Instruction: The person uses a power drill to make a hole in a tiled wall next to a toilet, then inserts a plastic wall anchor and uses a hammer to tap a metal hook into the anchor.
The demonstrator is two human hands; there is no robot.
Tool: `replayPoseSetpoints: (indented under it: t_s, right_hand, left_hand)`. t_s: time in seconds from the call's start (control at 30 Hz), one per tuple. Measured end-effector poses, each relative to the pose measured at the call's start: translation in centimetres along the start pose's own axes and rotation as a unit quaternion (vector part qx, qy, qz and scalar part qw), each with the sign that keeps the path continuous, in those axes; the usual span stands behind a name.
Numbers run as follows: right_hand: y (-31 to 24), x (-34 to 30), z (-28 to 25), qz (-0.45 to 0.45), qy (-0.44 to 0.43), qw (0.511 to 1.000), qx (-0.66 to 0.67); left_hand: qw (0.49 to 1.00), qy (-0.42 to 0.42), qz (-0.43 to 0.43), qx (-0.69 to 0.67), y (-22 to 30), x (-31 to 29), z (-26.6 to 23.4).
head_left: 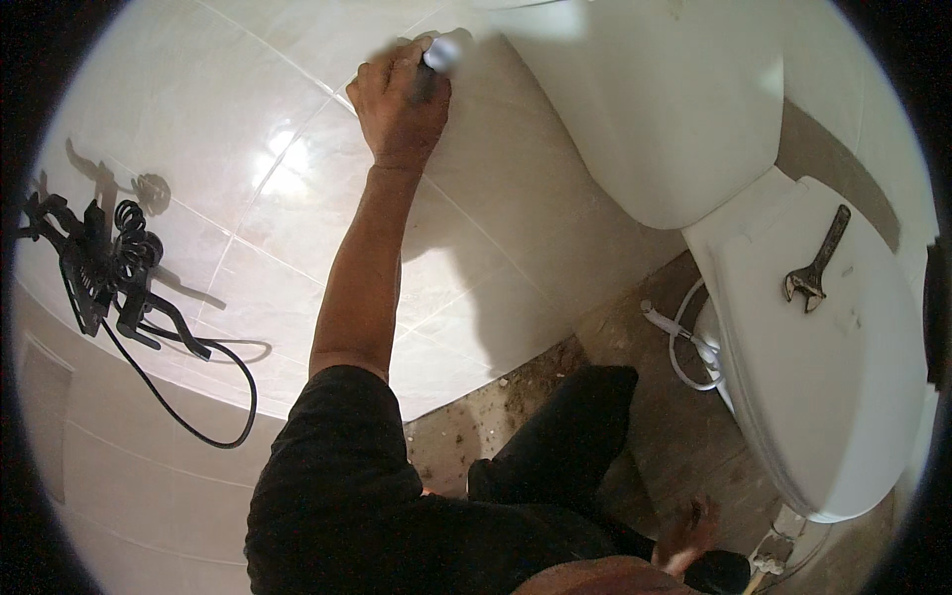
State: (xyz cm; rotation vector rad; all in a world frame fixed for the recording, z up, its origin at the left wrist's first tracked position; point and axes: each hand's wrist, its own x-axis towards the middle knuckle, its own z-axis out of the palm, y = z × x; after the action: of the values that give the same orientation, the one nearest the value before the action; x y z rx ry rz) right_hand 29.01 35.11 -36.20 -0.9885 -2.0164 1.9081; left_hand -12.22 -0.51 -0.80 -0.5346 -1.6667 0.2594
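My left hand [402,104] is raised high against the tiled wall, its fingers wrapped round a small white, round-ended thing [440,55]. A dark part shows beside the fingers; blur hides what kind of thing it is. Low in the picture, my right hand [689,535] hangs near my leg. Its fingers look stretched out, slightly smeared, with nothing visible in them. An adjustable wrench [818,263] lies on the closed white toilet lid [828,397], out of reach of both hands.
Above the lid stands the white toilet cistern [664,109]. Beside the bowl hangs a white bidet sprayer [699,347] with a looped hose. A black tangle of brackets and coiled cable [109,263] is at the left wall. Dirt and debris litter the floor [456,436].
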Motion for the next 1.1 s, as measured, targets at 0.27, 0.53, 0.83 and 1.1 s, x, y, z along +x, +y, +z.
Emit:
replayPoseSetpoints:
  t_s: [0.27,0.53,0.83,1.1]
  right_hand:
    - [-18.7,5.7,16.1,-0.463,-0.126,0.868,0.129]
    - [-36.3,7.5,27.0,-0.639,-0.06,0.699,0.316]
    - [-41.4,9.0,33.2,-0.686,-0.026,0.663,0.299]
    - [-42.0,9.5,35.5,-0.692,-0.044,0.647,0.316]
  left_hand:
    - [0.998,-0.05,-0.026,0.013,-0.7,0.4,-1.3]
    - [0.995,-0.071,-0.046,0.051,-0.6,0.2,-1.6]
    - [0.999,-0.028,-0.02,0.03,-1.2,-0.3,-1.1]
    - [0.998,-0.032,-0.013,0.045,-1.5,-0.4,-0.9]
